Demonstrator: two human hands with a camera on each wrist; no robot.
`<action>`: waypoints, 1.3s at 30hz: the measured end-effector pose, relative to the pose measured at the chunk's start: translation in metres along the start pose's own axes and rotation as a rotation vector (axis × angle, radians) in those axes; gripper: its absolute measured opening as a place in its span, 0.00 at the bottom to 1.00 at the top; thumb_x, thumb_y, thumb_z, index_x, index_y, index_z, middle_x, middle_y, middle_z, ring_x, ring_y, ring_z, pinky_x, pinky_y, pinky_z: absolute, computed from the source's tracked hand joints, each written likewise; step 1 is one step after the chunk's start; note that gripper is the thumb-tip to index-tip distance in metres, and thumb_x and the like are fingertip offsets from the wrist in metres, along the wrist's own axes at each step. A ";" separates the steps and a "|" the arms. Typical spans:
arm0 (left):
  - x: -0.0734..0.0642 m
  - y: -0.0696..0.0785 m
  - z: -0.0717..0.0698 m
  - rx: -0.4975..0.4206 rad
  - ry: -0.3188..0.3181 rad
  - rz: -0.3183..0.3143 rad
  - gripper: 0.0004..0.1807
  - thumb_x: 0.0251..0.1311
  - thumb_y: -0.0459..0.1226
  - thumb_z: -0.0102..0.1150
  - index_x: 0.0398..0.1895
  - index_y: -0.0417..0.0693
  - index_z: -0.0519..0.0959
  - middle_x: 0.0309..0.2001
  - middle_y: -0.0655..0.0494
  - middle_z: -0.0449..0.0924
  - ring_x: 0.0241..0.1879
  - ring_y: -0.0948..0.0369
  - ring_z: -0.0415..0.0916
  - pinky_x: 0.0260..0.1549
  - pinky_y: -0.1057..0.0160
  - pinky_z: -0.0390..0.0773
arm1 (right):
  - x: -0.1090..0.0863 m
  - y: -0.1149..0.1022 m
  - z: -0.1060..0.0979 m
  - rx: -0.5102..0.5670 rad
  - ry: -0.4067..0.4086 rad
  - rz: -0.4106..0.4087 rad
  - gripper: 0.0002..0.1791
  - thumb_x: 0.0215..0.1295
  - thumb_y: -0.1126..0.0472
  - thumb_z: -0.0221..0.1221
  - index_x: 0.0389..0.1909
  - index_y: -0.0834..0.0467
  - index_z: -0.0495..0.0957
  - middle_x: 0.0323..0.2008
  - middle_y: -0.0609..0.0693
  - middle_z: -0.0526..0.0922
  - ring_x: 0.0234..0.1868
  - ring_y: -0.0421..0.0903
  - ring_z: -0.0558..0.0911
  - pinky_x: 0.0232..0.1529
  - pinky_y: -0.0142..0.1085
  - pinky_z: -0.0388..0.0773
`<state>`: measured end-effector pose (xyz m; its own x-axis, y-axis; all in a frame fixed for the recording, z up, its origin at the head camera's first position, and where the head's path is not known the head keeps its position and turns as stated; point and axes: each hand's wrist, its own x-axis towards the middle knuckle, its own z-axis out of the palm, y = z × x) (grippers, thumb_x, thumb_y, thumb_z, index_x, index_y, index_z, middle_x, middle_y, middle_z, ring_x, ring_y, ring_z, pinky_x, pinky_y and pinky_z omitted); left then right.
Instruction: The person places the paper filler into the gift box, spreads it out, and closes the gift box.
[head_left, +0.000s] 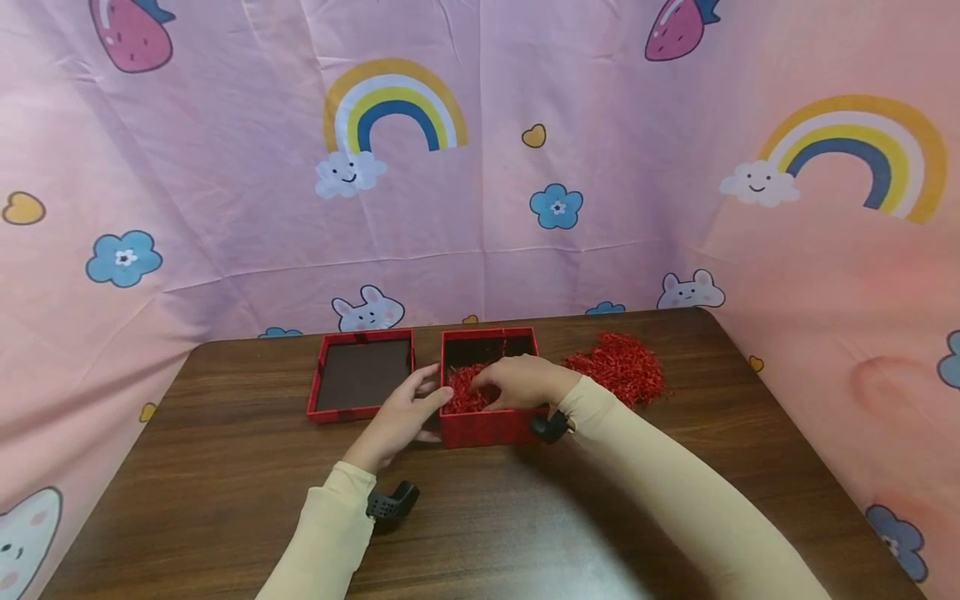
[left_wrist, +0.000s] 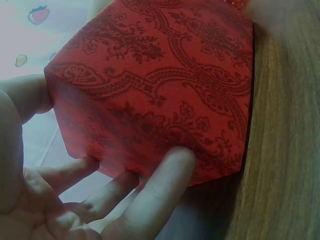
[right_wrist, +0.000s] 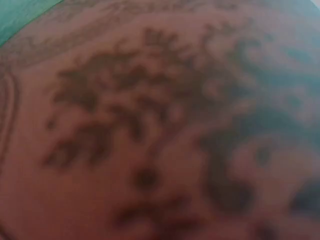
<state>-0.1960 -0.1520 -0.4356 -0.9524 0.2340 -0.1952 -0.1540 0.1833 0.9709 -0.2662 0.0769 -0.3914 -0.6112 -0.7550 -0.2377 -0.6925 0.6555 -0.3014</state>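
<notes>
A red patterned box (head_left: 487,429) stands on the table with its top uncovered. Red shredded paper (head_left: 467,392) lies inside it, mostly in the left and front part. My left hand (head_left: 405,412) touches the box's left side. In the left wrist view its thumb is at the upper edge, and the extended fingers (left_wrist: 167,185) lie along the patterned wall. Over the box, my right hand (head_left: 525,383) reaches in from the right, its bent fingers at the shredded paper. The fingertips are partly hidden in it. Only the blurred patterned box wall (right_wrist: 150,125) fills the right wrist view.
Left of the box lies its red-rimmed lid (head_left: 363,375), dark inside face up. A loose pile of red shredded paper (head_left: 626,367) is on the right. Each wrist carries a black device. Printed cloth (head_left: 480,208) hangs behind the wooden table (head_left: 472,533).
</notes>
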 end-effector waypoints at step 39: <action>0.000 -0.001 0.005 -0.012 -0.004 0.010 0.40 0.72 0.51 0.62 0.81 0.54 0.56 0.75 0.37 0.61 0.67 0.36 0.71 0.37 0.47 0.89 | -0.016 0.019 -0.012 0.132 0.134 -0.156 0.24 0.70 0.48 0.67 0.63 0.53 0.81 0.58 0.47 0.83 0.60 0.45 0.80 0.65 0.44 0.78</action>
<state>-0.1946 -0.1477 -0.4374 -0.9528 0.2395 -0.1865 -0.1481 0.1694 0.9744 -0.2739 0.1011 -0.3826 -0.5521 -0.8319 -0.0569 -0.7318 0.5161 -0.4451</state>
